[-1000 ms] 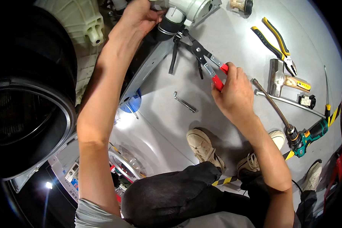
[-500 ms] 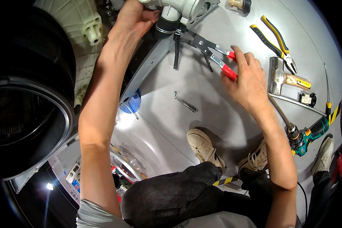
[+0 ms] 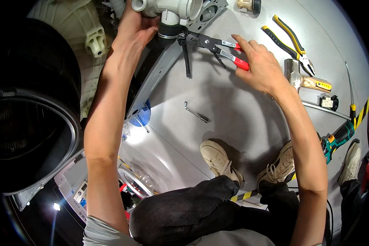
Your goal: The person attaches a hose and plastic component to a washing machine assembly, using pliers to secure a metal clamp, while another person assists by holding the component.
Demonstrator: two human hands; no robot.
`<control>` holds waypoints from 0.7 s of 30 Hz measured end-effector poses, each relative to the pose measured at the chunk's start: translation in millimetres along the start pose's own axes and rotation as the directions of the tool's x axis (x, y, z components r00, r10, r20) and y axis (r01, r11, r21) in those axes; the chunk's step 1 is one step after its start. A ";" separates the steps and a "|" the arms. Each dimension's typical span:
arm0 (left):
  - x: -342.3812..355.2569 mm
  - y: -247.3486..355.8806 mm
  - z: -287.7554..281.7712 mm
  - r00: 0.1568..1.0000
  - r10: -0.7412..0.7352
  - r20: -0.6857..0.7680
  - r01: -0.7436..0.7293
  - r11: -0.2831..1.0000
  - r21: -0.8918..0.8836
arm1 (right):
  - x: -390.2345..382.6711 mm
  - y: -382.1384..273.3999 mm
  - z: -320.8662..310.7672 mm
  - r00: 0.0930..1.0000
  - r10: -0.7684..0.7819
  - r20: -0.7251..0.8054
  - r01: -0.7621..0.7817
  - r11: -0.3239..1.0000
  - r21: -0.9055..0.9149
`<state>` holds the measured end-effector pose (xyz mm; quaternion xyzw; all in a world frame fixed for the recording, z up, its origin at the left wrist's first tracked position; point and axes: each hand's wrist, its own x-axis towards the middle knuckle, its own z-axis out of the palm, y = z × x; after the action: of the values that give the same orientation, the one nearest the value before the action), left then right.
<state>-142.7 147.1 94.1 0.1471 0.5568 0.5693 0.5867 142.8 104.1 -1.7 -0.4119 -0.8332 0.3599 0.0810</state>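
Observation:
A white plastic pump housing [image 3: 180,9] with a threaded spout and a side outlet is at the top, and my left hand [image 3: 138,29] grips it from its left, the fingertips partly hidden behind it. Below the outlet, a black rubber hose end [image 3: 168,32] carries a metal band clamp. My right hand [image 3: 263,65] is closed around the red handles of black hose clamp pliers [image 3: 207,42]. The pliers' jaws reach the clamp beside the hose; whether they bite on it is hard to make out.
Steel frame edge [image 3: 158,76] runs below the housing; a black drum opening [image 3: 33,127] is at left. On the floor lie a socket wrench [image 3: 196,112], combination pliers [image 3: 290,39], a hammer [image 3: 293,76], a screwdriver [image 3: 352,108] and a green drill [image 3: 338,139]. Another person's shoe [image 3: 349,164] is at right.
The housing and my left hand have shifted left. The hose clamp pliers have moved left too and lie a little flatter, my right hand still on their handles. The whole view has shifted slightly.

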 end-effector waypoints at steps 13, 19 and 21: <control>7.9 -2.9 -3.8 0.997 0.049 0.067 -0.048 0.999 -0.020 | 10.5 7.7 4.9 0.999 -0.041 -0.017 0.041 0.999 -0.015; 6.0 -1.8 -4.4 0.994 0.082 0.078 -0.073 0.992 -0.103 | 0.2 -1.6 15.5 0.954 -0.088 -0.287 0.048 0.988 -0.145; 5.3 -1.9 -3.3 0.994 0.070 0.088 -0.063 0.995 -0.083 | -0.2 -5.2 13.5 0.972 -0.069 -0.224 0.035 0.987 -0.156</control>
<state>-145.9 149.4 88.9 0.1679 0.5010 0.6030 0.5976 133.9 94.7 -8.0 -0.4334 -0.8537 0.2439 0.1544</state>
